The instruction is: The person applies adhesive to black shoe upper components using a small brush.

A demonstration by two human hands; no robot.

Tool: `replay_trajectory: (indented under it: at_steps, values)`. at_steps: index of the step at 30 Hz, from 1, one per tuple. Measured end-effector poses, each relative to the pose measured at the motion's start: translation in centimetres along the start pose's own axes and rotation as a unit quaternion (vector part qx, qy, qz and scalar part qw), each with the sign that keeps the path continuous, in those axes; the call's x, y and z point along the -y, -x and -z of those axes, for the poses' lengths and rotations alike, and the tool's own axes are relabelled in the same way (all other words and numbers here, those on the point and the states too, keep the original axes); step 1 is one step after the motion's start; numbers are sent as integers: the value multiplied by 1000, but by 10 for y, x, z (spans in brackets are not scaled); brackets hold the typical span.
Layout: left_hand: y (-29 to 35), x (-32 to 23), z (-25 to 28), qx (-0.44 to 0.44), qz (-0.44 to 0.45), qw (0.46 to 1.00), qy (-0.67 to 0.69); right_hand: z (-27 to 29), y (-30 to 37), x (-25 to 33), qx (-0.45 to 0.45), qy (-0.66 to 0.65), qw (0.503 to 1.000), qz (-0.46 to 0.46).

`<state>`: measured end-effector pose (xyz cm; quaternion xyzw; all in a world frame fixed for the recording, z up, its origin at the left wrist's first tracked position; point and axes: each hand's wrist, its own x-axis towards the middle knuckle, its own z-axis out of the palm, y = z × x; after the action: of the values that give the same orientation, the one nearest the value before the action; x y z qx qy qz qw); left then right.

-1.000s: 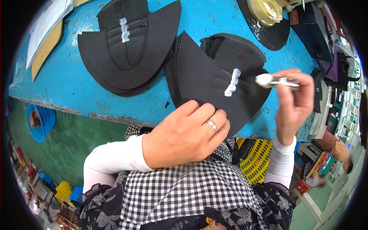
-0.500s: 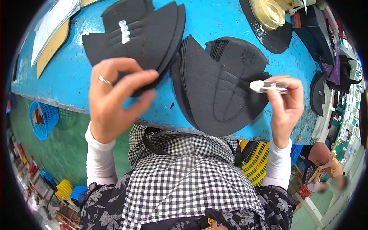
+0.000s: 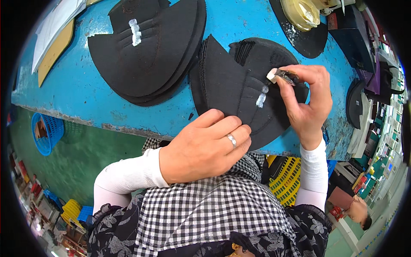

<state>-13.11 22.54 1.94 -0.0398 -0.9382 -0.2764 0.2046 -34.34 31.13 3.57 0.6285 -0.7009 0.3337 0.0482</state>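
Observation:
My right hand (image 3: pixel 311 92) pinches a small applicator (image 3: pixel 286 77) with a white tip and a dark, shiny body between thumb and fingers. Its tip is over a stack of black, fabric-like curved pieces (image 3: pixel 224 75) with stitched lines. A fresh-looking white smear (image 3: pixel 262 97) marks the top piece, just below the tip. My left hand (image 3: pixel 205 147), a ring on one finger, lies across that stack's near edge with fingers extended and nothing held. To the left sits a second stack of black pieces (image 3: pixel 143 68), its top piece bearing a similar white smear (image 3: pixel 135 33).
Both stacks lie on a worn blue table (image 3: pixel 72 81). At the far right, a cream-coloured pot (image 3: pixel 302 15) stands on another black piece. Papers (image 3: pixel 55 30) lie at the far left. A blue basket (image 3: pixel 46 135) is on the green floor; a yellow crate (image 3: pixel 284 182) is below the table.
My left hand has moved from the left stack down and right onto the right stack's near edge. A white smear has appeared on the right stack's top piece; the applicator has tilted and shifted slightly up-left.

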Motion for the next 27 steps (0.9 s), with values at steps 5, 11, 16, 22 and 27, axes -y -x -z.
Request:
replay_trajectory:
  at_steps: [5,11,16,22,27]
  values:
    - [-4,-5,5,17,0,1000,-17,13,5,15,99,-24,994,40]
    - [-9,-9,12,35,-4,998,-44,28,0,7,39,-153,982,-99]
    - [-18,-3,5,-6,-32,999,-41,22,-52,-67,-133,-173,960,-177]
    - [-6,0,34,-210,-110,969,-69,3,-83,-131,-82,25,985,-149]
    - [20,28,73,-133,87,972,-171,2,-88,-137,-36,117,986,-113]
